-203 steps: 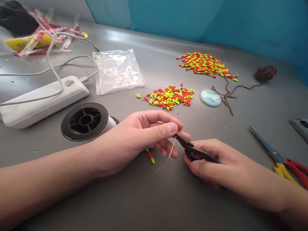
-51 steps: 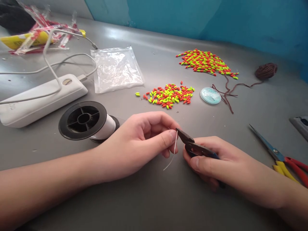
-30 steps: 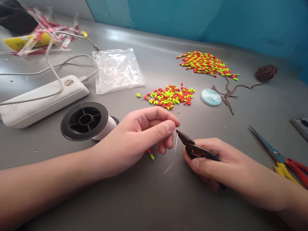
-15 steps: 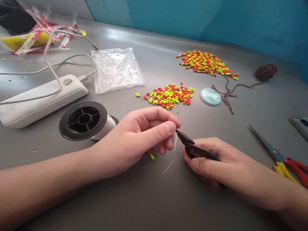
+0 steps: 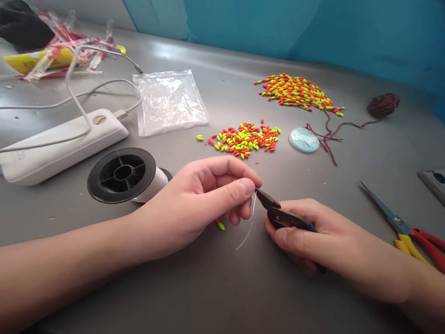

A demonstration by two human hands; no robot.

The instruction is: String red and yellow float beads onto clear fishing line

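Across my worktop point(image 5: 222, 290): grey metal, with a teal wall point(image 5: 250, 23) along its far edge.
Far left: a white power strip point(image 5: 59, 148) with a white cable point(image 5: 79, 104) looped over it, red-and-yellow wrappers point(image 5: 62, 55) beyond, and a clear plastic bag point(image 5: 170, 104) to the right.
Far right: a ball of brown cord point(image 5: 383, 105) trailing loose strands beside a round clear disc point(image 5: 304, 140).
Near right: scissors point(image 5: 406, 229) with red and yellow handles.
Centre: two piles of oval red and lime beads, the nearer pile point(image 5: 245, 139) and the farther pile point(image 5: 295, 92).
Left of my hands: a black-flanged spool point(image 5: 121, 175) wound with white line.
My left hand point(image 5: 205, 199): thumb and forefinger pinched together on a clear line point(image 5: 251, 227), which hangs down and curves nearer me.
My right hand point(image 5: 313, 236): clamped around small dark pliers point(image 5: 285, 215), tips just beside the line; I cannot tell whether they touch it.
Under my left fingers: a red bead and a lime bead point(image 5: 220, 226), end to end on the worktop.
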